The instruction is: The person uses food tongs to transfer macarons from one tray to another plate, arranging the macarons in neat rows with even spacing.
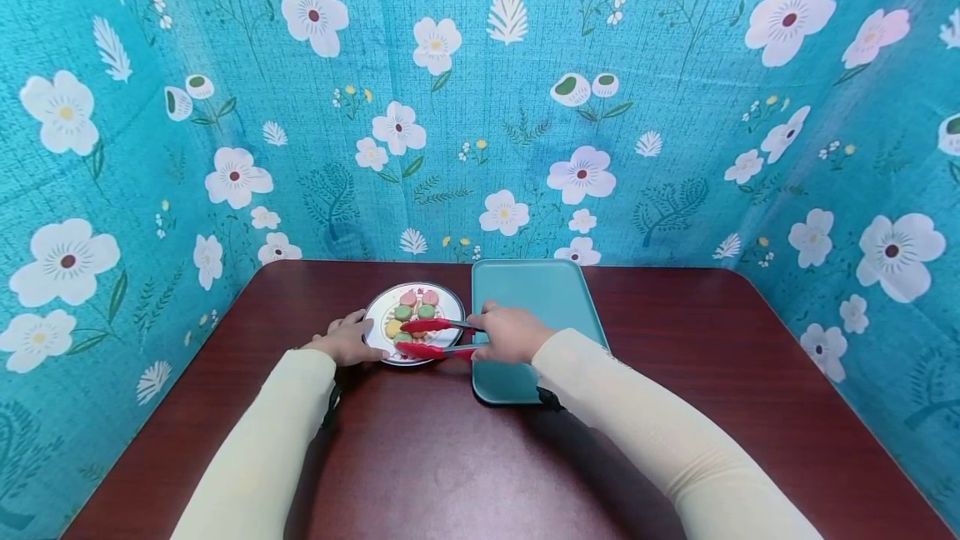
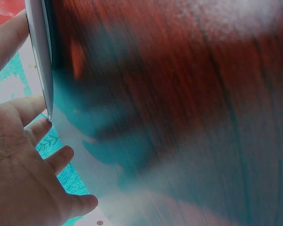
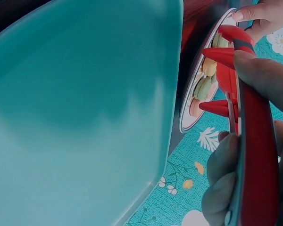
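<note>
My left hand (image 1: 347, 343) holds the rim of a white plate (image 1: 379, 307) with a dark edge line, at the plate's left side. In the left wrist view, the thumb and fingertips (image 2: 37, 126) meet the plate's edge, with the other fingers spread. On the plate lie several macarons: pink (image 1: 430, 297), green (image 1: 426, 312) and yellow (image 1: 393, 328). My right hand (image 1: 516, 334) grips red-tipped tongs (image 1: 423, 351), thumb on one arm and fingers round the other. The tongs' tips stand apart over the near macarons, partly hiding them.
A teal rectangular tray (image 1: 532, 286) sits right of the plate, under my right hand and forearm. Both stand on a dark red-brown wooden table (image 1: 420, 457). A blue flowered cloth (image 1: 480, 123) hangs behind the table and along its sides.
</note>
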Demonstrator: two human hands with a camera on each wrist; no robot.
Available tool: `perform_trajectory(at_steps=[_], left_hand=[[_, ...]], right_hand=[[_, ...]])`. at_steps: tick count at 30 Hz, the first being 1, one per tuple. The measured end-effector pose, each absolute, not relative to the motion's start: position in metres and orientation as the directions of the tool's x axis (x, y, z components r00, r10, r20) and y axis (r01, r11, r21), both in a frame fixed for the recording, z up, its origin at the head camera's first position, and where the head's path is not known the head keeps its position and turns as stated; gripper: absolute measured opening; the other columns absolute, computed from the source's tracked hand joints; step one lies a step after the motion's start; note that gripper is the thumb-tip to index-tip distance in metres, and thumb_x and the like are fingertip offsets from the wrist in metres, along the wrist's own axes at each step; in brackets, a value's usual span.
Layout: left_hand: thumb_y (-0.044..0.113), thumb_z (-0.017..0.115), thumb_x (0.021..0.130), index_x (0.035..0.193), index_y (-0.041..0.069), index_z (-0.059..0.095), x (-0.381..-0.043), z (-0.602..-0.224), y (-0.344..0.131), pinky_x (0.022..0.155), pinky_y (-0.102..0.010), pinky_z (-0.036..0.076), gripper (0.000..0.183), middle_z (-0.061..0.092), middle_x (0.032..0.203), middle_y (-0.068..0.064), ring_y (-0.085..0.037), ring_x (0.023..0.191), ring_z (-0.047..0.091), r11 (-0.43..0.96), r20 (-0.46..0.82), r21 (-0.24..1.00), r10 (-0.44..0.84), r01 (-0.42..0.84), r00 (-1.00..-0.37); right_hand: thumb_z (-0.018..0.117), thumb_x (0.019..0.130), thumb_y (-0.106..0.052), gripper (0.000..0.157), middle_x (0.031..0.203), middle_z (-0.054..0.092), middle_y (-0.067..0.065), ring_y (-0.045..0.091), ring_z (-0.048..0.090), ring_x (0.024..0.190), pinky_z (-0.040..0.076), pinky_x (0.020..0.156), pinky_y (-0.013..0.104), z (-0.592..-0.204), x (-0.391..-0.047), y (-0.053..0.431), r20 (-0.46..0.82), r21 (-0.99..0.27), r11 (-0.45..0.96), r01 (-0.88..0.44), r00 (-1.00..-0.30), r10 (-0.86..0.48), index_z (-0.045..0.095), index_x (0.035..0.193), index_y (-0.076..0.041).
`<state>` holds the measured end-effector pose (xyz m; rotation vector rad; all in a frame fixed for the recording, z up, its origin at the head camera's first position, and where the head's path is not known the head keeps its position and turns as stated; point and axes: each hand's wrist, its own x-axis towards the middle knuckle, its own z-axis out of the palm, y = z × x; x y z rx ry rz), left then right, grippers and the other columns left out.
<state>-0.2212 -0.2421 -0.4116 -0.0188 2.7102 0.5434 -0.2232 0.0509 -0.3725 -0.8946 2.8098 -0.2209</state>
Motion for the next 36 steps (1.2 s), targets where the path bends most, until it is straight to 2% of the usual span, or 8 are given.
perform_trajectory(at_steps=[9,18,27,36], left_hand=[[0.039,0.074,0.08,0.15,0.001,0.029,-0.22,-0.412,-0.241,0.105,-0.072,0.015,0.091,0.018,0.154,-0.024,-0.048,0.136,0.017,0.924,-0.364,0.372,0.055,-0.091,-0.93],[0.042,0.072,0.082,0.149,-0.001,0.03,-0.22,-0.413,-0.242,0.104,-0.073,0.013,0.089,0.018,0.154,-0.025,-0.049,0.136,0.016,0.925,-0.363,0.372,0.07,-0.076,-0.929],[0.043,0.072,0.081,0.149,0.0,0.03,-0.22,-0.415,-0.243,0.105,-0.072,0.015,0.091,0.018,0.154,-0.023,-0.048,0.135,0.017,0.929,-0.365,0.36,0.052,-0.089,-0.929],[0.046,0.071,0.081,0.15,0.001,0.028,-0.221,-0.414,-0.243,0.104,-0.07,0.019,0.092,0.016,0.156,-0.022,-0.047,0.136,0.017,0.927,-0.372,0.362,0.053,-0.093,-0.927]], right_hand=[[0.079,0.08,-0.038,0.063,0.106,0.058,0.006,0.014,0.054,0.074,0.047,0.061,0.026,-0.374,-0.223,0.052,-0.123,-0.191,0.808,-0.557,-0.804,-0.582,0.059,0.135,-0.016],[0.078,0.08,-0.038,0.066,0.11,0.057,0.007,0.015,0.054,0.076,0.047,0.062,0.028,-0.373,-0.222,0.054,-0.118,-0.229,0.805,-0.547,-0.806,-0.58,0.056,0.137,-0.014],[0.079,0.08,-0.037,0.07,0.121,0.056,0.009,0.019,0.057,0.092,0.052,0.075,0.033,-0.369,-0.218,0.065,-0.096,-0.304,0.803,-0.513,-0.822,-0.562,0.053,0.14,-0.013],[0.081,0.077,-0.036,0.075,0.118,0.056,0.009,0.018,0.056,0.089,0.052,0.067,0.029,-0.368,-0.217,0.082,-0.06,-0.348,0.81,-0.471,-0.851,-0.521,0.051,0.141,-0.011]])
